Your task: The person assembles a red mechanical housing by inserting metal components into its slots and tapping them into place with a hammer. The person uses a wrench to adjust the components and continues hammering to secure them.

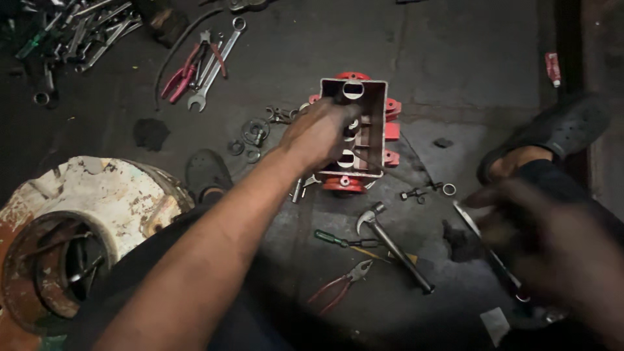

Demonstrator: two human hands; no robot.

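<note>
Seen from above on a dark, oil-stained workshop floor, a red engine block (356, 133) is shown standing at the centre of the frame, its open rectangular face turned up toward the camera, with pale bearing saddles visible inside. The left hand (318, 133) is laid over the block's left wall, fingers curled over the rim and into the cavity, gripping the casting. The right hand (533, 224), at the right of the frame, is blurred; it is closed around a long, flat, pale metal part (484, 244) that slants toward the lower right, though exactly what the part is cannot be told.

A claw hammer (393, 244) is seen lying just below the block, with a green-handled screwdriver (338, 239) to its left and red-handled pliers (341, 286) lower down. Loose washers and rings (250, 140) are scattered just left of the block, and small bolts and a ring (426, 192) lie to its lower right. In the upper left of the frame, a combination spanner (218, 62) and a second pair of red-handled pliers (188, 71) are set near a heap of spanners (78, 32). A worn, white-painted round housing (78, 221) with a rusty bore fills the lower left. Dark sandals are worn on both feet: one (207, 174) is visible beside the left forearm, the other (552, 130) at the right edge.
</note>
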